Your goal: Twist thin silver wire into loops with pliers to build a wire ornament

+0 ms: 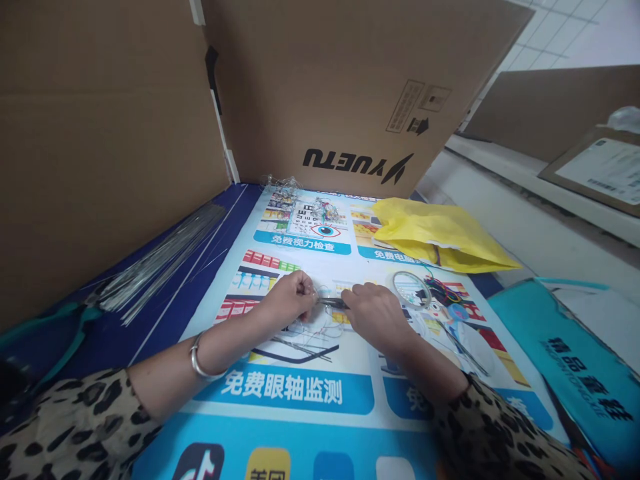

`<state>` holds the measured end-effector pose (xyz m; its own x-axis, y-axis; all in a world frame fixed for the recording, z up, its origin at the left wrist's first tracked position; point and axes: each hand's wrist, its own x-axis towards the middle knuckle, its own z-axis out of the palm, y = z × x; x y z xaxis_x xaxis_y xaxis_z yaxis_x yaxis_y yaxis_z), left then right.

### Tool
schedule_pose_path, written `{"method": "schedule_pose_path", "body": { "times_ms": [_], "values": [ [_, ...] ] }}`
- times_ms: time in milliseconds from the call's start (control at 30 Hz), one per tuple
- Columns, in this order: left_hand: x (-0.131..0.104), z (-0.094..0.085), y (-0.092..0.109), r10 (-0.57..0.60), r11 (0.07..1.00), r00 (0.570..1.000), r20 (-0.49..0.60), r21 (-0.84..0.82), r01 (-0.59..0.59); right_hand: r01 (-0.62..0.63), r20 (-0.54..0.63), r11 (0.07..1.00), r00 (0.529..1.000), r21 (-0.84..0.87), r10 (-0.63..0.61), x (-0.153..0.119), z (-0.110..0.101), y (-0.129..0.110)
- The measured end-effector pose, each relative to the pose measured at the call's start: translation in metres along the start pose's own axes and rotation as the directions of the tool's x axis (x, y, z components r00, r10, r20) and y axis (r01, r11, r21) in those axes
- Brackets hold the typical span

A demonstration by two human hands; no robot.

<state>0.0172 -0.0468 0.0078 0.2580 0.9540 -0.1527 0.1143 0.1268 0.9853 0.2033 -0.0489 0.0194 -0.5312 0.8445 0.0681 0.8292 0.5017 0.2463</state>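
Cardboard (320, 80) reads inverted "YUETU"; the right hand (376, 316) grasps a metal tool (332, 303), the left hand (290, 299) perhaps wire (316, 293).

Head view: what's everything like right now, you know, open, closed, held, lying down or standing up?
Left hand: closed, pinching thin wire
Right hand: closed around metal tool
Metal tool: held, tip hidden
Yellow bag: lying down, creased
Wire bundle: lying down, fanned out
YUETU cardboard: standing, lettering upside down
Bracelet: worn, left wrist
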Motion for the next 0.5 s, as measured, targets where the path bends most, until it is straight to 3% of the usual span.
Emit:
{"method": "schedule_pose_path", "body": {
  "times_ms": [500],
  "values": [
    [-0.0005,0.0095,-0.0058,0.065,0.997,0.980,-0.190,0.056,-0.055,-0.022,0.048,0.998,0.999,-0.055,0.025,0.0025,0.0056,-0.0038]
  ]
}}
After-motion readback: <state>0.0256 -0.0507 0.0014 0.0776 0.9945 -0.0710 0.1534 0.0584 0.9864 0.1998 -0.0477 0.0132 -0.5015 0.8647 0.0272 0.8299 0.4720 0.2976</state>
